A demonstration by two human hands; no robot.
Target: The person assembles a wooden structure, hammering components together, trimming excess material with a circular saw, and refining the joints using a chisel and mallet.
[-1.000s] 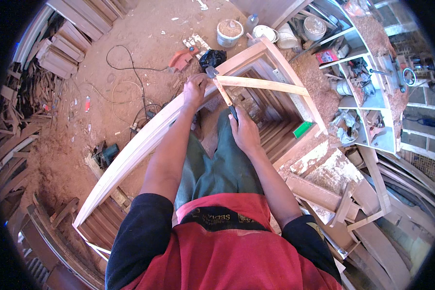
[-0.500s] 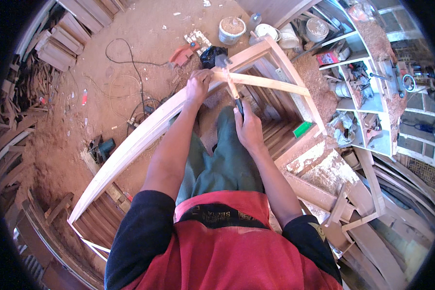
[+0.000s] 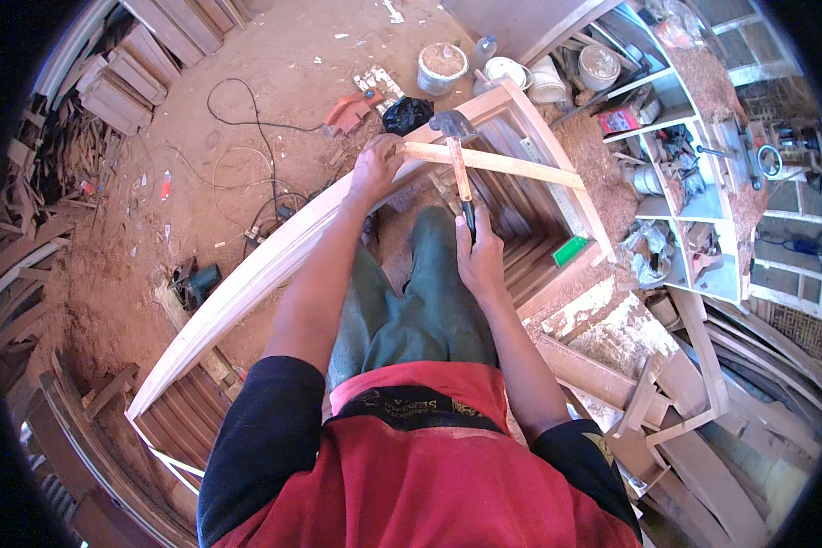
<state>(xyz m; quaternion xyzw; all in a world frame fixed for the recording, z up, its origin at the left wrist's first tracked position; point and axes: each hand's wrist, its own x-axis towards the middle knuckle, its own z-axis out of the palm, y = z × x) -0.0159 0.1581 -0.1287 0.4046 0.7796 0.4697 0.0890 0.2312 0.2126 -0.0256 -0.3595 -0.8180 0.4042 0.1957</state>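
- Right hand [image 3: 481,256] wrapped around the hammer's [image 3: 464,185] black handle end; head points away from grip, past the strip [image 3: 511,165].
- Left hand [image 3: 377,169] ahead-left of that grip, fingers bunched at strip's left end; can't tell if they're pinching anything.
- Strip spans frame [image 3: 260,260], ahead of right grip.
- Green block [image 3: 571,250] right of right grip.

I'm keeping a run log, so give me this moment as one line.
left hand: at left end of wooden strip; right hand: holding hammer by grip; hammer: crosses strip in view; strip: spanning wooden frame
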